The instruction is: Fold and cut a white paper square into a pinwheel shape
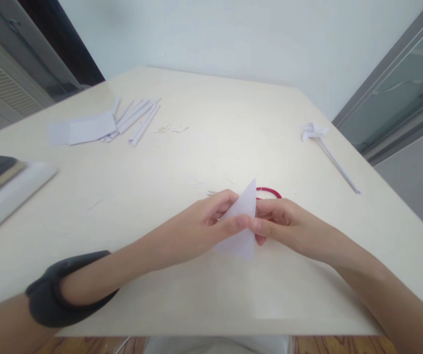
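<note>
Cream desk (211, 147) below; my left hand (196, 228) and right hand (288, 226) pinch a white folded paper triangle (242, 221). Light and flimsy, I judge; best held at the six o'clock creased edges.

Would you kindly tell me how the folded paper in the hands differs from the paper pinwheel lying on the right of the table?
The folded paper is a plain flat triangle; the paper pinwheel has curled blades and a long rolled stick. The folded paper is pinched between the left hand and right hand, raised on edge; the paper pinwheel lies untouched on the table. Both look white.
</note>
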The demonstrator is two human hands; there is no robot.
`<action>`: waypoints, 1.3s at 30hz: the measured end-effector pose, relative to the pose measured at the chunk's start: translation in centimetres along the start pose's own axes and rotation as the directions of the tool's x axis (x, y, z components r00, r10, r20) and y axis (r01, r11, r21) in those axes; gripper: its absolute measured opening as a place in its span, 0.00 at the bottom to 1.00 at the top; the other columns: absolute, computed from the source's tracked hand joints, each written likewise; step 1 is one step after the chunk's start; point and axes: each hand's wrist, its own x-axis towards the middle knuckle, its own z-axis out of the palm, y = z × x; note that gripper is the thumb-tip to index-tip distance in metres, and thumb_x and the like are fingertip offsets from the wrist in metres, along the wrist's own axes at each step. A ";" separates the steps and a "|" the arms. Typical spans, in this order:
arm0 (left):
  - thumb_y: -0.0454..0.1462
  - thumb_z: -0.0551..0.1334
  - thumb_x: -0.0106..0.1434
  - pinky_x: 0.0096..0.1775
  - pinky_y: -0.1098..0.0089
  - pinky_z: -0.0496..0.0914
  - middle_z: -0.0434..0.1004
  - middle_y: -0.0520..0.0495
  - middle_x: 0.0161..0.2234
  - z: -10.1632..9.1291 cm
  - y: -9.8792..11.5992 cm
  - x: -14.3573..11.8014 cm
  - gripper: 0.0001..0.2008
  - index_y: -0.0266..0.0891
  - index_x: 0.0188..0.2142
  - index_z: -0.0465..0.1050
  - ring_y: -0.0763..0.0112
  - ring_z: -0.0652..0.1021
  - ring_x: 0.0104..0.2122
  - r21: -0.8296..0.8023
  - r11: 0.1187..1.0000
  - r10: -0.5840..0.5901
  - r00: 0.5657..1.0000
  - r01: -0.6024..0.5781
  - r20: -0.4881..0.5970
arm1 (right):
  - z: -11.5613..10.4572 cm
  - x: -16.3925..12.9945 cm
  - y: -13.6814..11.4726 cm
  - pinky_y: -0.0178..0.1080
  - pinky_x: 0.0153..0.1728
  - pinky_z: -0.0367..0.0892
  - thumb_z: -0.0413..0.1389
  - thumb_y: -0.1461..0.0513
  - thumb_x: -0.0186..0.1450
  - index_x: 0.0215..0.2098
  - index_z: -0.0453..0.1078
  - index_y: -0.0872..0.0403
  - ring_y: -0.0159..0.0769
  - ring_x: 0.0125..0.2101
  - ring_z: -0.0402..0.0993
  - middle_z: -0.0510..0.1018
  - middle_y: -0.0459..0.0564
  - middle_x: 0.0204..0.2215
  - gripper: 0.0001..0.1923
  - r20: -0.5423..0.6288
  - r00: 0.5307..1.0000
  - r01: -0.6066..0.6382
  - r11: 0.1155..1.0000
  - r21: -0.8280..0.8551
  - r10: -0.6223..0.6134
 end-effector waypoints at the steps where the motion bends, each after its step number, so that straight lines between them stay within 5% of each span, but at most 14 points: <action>1: 0.45 0.57 0.62 0.39 0.65 0.67 0.73 0.45 0.42 0.1 0.0 0.0 0.16 0.40 0.46 0.66 0.63 0.74 0.40 -0.020 1.000 -0.007 1.000 0.007 0.007 | 0.0 0.0 0.0 0.35 0.32 0.63 0.52 0.54 0.65 0.29 0.65 0.55 0.32 0.31 0.69 0.73 0.46 0.30 0.13 -0.008 1.000 -0.003 1.000 -0.007 0.003; 7: 0.36 0.63 0.57 0.47 0.61 0.67 0.71 0.43 0.48 -0.1 0.2 -0.1 0.21 0.41 0.49 0.63 0.61 0.72 0.48 -0.216 0.973 -0.056 0.992 0.079 0.110 | -0.2 -0.2 -0.4 0.34 0.33 0.63 0.54 0.56 0.64 0.31 0.68 0.55 0.32 0.31 0.68 0.72 0.46 0.30 0.10 -0.010 1.000 0.010 0.999 0.038 -0.010; 10: 0.33 0.62 0.57 0.42 0.62 0.69 0.73 0.44 0.46 -0.5 0.3 0.1 0.21 0.41 0.49 0.61 0.63 0.75 0.42 -0.272 0.947 -0.137 0.981 0.169 0.135 | -0.3 -0.2 -0.6 0.34 0.32 0.63 0.52 0.57 0.65 0.31 0.68 0.55 0.31 0.30 0.67 0.71 0.45 0.29 0.10 -0.048 0.999 -0.015 1.000 0.020 0.016; 14: 0.35 0.62 0.55 0.33 0.67 0.69 0.76 0.47 0.39 -0.5 0.2 0.2 0.21 0.42 0.49 0.61 0.64 0.77 0.34 -0.248 0.949 -0.184 0.981 0.195 0.068 | -0.4 -0.1 -0.5 0.33 0.31 0.62 0.51 0.60 0.66 0.27 0.66 0.55 0.30 0.29 0.67 0.70 0.44 0.26 0.11 -0.082 0.996 -0.034 0.999 0.012 0.035; 20: 0.35 0.60 0.57 0.33 0.69 0.70 0.76 0.48 0.38 0.1 0.7 -0.1 0.16 0.41 0.46 0.67 0.67 0.77 0.34 -0.274 0.944 -0.193 0.981 0.185 -0.002 | -0.5 -0.2 -0.6 0.31 0.29 0.62 0.50 0.61 0.66 0.26 0.65 0.55 0.29 0.28 0.66 0.68 0.44 0.26 0.11 -0.073 0.997 -0.025 0.998 0.060 0.029; 25: 0.39 0.59 0.60 0.27 0.74 0.68 0.75 0.51 0.36 -0.1 1.4 -0.2 0.24 0.52 0.55 0.58 0.71 0.76 0.28 -0.303 0.924 -0.280 0.953 0.234 -0.118 | -0.6 -0.3 -0.7 0.32 0.29 0.61 0.52 0.59 0.65 0.24 0.63 0.55 0.29 0.28 0.64 0.66 0.45 0.27 0.13 -0.133 0.989 -0.059 0.996 0.064 0.067; 29: 0.36 0.58 0.61 0.24 0.77 0.65 0.70 0.55 0.29 -0.7 1.8 -0.3 0.25 0.57 0.57 0.57 0.75 0.72 0.24 -0.231 0.968 -0.137 0.980 0.102 -0.141 | -0.9 -0.6 -0.8 0.33 0.25 0.59 0.48 0.54 0.67 0.22 0.59 0.54 0.30 0.24 0.61 0.62 0.43 0.22 0.18 -0.215 0.974 -0.083 0.996 -0.011 0.079; 32: 0.35 0.58 0.61 0.24 0.78 0.63 0.69 0.55 0.27 -0.8 1.8 -0.2 0.20 0.53 0.52 0.65 0.76 0.70 0.24 -0.181 0.982 -0.075 0.990 0.053 -0.121 | -1.0 -0.8 -0.9 0.34 0.24 0.59 0.47 0.55 0.68 0.26 0.63 0.52 0.32 0.24 0.64 0.67 0.45 0.23 0.14 -0.377 0.926 -0.072 0.966 -0.246 -0.027; 34: 0.36 0.57 0.61 0.25 0.78 0.63 0.71 0.54 0.27 -0.9 1.5 -0.2 0.14 0.48 0.46 0.72 0.76 0.70 0.25 -0.157 0.987 -0.071 0.986 0.048 -0.149 | -0.8 -0.9 -0.8 0.36 0.27 0.63 0.50 0.60 0.66 0.35 0.65 0.51 0.35 0.28 0.68 0.72 0.47 0.29 0.04 -0.508 0.836 -0.056 0.888 -0.457 -0.208; 36: 0.38 0.57 0.62 0.27 0.77 0.65 0.74 0.52 0.32 -1.0 1.0 -0.1 0.11 0.45 0.41 0.75 0.74 0.71 0.29 -0.174 0.983 -0.091 0.980 0.059 -0.178 | -0.5 -0.8 -0.7 0.39 0.32 0.65 0.54 0.64 0.62 0.44 0.63 0.50 0.37 0.34 0.69 0.71 0.50 0.39 0.11 -0.527 0.757 -0.024 0.789 -0.614 -0.387; 39: 0.39 0.55 0.62 0.26 0.76 0.65 0.75 0.50 0.32 -1.3 0.5 0.0 0.13 0.43 0.42 0.76 0.73 0.72 0.28 -0.325 0.940 -0.140 0.985 0.101 -0.097 | 0.1 -0.6 -0.6 0.39 0.34 0.67 0.54 0.67 0.61 0.46 0.63 0.50 0.37 0.37 0.68 0.67 0.51 0.44 0.16 -0.397 0.786 0.076 0.711 -0.699 -0.474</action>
